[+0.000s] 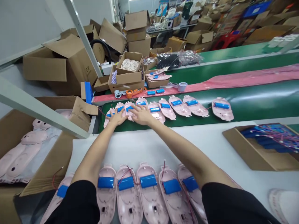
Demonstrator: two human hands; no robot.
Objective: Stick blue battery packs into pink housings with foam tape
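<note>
Both arms stretched out, my left hand (116,117) and right hand (140,113) flat, fingers open, pressing pink shells (125,110) on the green belt (257,102), lined up battery-side up for access

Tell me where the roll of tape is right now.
The roll of tape sits on the pink sheet beyond the green conveyor belt, right of the two loose blue batteries, beyond both hands.

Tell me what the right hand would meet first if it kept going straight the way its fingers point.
Probably the pink shell with a blue battery just beyond the right hand; its fingers point up-left across the belt. Depth is hard to judge.
</note>
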